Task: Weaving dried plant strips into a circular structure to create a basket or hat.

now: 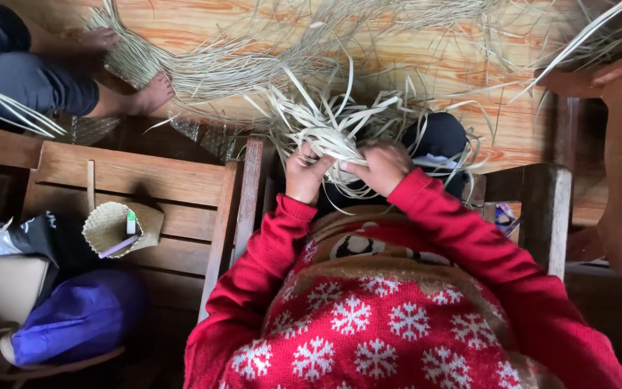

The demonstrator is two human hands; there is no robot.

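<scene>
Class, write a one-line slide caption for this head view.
Both hands, left hand and right hand, grip a bundle of pale straw strips above a wooden floor.

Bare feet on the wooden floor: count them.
2. One bare foot rests on the pale straw strips at upper left; the other lies farther up, partly under strips. More may be hidden.

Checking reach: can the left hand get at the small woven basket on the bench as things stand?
Probably yes. The left hand grips the straw weaving, so it must let go first; the woven basket lies open on the wooden bench with nothing between.
</scene>
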